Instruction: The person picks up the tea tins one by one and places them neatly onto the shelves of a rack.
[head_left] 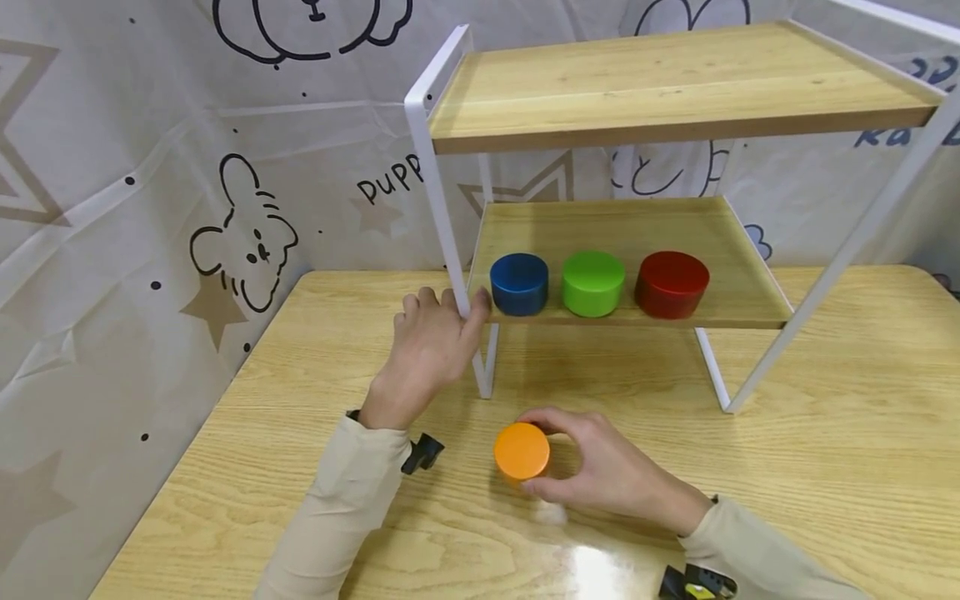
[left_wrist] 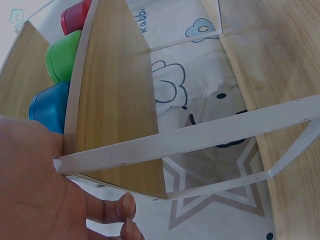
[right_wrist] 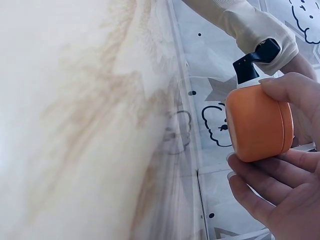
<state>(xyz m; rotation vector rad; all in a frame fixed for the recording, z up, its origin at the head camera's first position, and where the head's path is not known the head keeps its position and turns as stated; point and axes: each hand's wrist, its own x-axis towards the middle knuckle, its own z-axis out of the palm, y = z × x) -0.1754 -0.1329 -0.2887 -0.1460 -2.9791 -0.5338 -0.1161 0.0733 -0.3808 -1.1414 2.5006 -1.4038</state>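
Observation:
My right hand [head_left: 607, 467] pinches an orange round container [head_left: 522, 451] between thumb and fingers, in front of the rack. In the right wrist view the orange container [right_wrist: 257, 125] shows rounded sides and a seam near one end. My left hand [head_left: 431, 342] grips the white front-left post of a two-tier rack [head_left: 438, 200], thumb on the shelf side, at the lower shelf's height. Along the front of that lower wooden shelf [head_left: 600, 225] stand a blue round container [head_left: 519, 285], a green one [head_left: 593, 284] and a red one [head_left: 672, 285], side by side.
The rack's upper wooden shelf [head_left: 675, 79] overhangs the lower one. Its white legs stand on a wood-grain table [head_left: 300, 400]. A pale cloth with cartoon drawings [head_left: 112, 275] hangs behind and to the left. Black wrist mounts [head_left: 422, 453] sit at both cuffs.

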